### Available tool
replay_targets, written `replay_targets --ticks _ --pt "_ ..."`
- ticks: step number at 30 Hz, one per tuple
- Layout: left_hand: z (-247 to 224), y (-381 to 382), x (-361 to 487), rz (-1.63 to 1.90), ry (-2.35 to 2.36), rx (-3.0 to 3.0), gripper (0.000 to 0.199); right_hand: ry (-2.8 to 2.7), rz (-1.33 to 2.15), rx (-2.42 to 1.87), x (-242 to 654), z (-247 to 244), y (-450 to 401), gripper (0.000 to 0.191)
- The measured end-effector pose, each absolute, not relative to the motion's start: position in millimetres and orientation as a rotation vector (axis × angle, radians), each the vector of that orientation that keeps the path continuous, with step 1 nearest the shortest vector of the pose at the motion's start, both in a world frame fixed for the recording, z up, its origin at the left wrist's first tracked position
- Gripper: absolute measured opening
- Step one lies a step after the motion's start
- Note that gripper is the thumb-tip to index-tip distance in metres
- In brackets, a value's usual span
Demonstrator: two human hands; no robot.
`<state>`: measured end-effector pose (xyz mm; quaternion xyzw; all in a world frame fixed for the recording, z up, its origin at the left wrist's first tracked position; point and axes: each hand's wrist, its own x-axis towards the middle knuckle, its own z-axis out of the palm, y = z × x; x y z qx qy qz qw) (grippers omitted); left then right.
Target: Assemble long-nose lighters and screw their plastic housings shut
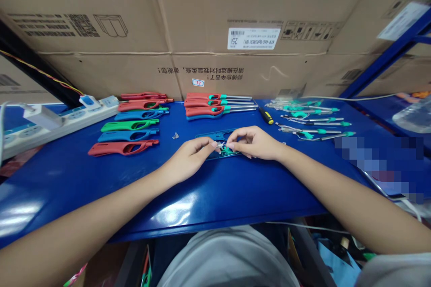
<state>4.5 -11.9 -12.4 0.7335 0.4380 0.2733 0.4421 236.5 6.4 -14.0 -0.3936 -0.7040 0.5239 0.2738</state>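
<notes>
Landmark: the open blue plastic half-shell (pixel 220 134), mid-surface, lying under the fingers, teal plastic fittings (pixel 227 150) inside it.

Far left of shell: long white plastic power strip (pixel 76 119), plugs in, angled along the edge of the glossy blue surface (pixel 151 206). Probably parked there to leave the working area free.

Left of shell: column of red, blue and green plastic handle casings (pixel 111 148), laid roughly parallel, trigger openings toward the shell. Likely lined up for easy counting and pickup.

Just left of shell: small loose pile of silvery pins or screws (pixel 175 136). Near enough for a short reach, I'd judge.

Left hand (pixel 190 157), at shell's left side: thumb and index pinch a small pale part (pixel 220 145) just above the shell. Looks like a steadying hold.

Behind shell, slightly left: stacked red and blue handles with metal barrels (pixel 204 111), barrels pointing right, kept apart from the bare casings.

Right hand (pixel 256 143), at shell's right side: thumb and index close together near the pale part. Can't tell what they grasp, if anything; too small.

Behind-right of shell: yellow-and-black screwdriver (pixel 266 115), handle toward the right hand, so presumably handy.

Far right of shell: metal rods with teal fittings and thin wires (pixel 319 123), loosely grouped.
</notes>
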Motion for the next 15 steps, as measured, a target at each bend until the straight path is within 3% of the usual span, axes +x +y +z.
replay_targets --ticks 15 --pt "-16.1 -9.7 4.4 0.659 1.035 1.857 0.039 -1.913 1.354 -1.047 235.2 -18.6 6.0 0.033"
